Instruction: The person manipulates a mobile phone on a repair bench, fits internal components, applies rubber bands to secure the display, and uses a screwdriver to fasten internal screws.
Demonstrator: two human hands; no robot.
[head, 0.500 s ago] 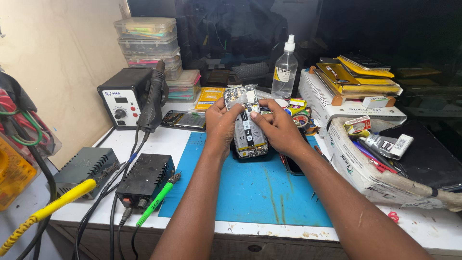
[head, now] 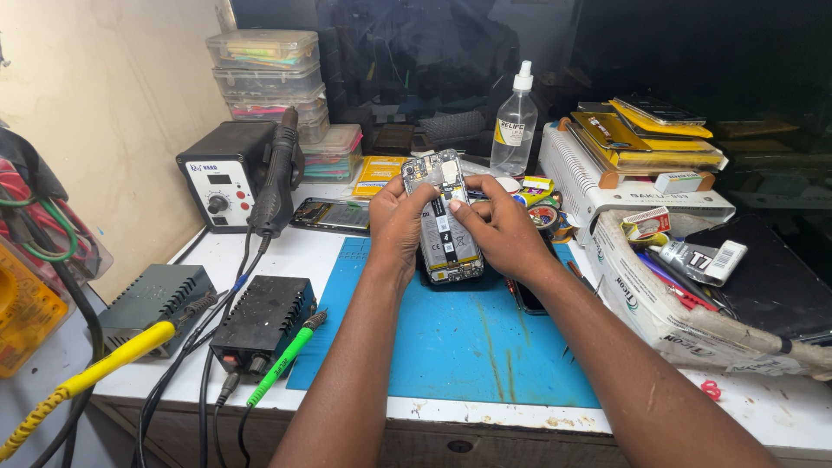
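An opened phone with its back cover off, battery and circuit board showing, is held tilted above a blue work mat. My left hand grips its left edge, thumb on the upper part. My right hand holds the right side, with thumb and forefinger pressing on the middle of the phone near the battery's top.
A hot-air rework station with its handle stands at the left, with two black power boxes and green and yellow probes. Stacked plastic boxes, a clear spray bottle, another phone, cartons and a glue tube crowd the right.
The phone and both hands stay in nearly the same place; my right fingers have shifted slightly on the phone's middle.
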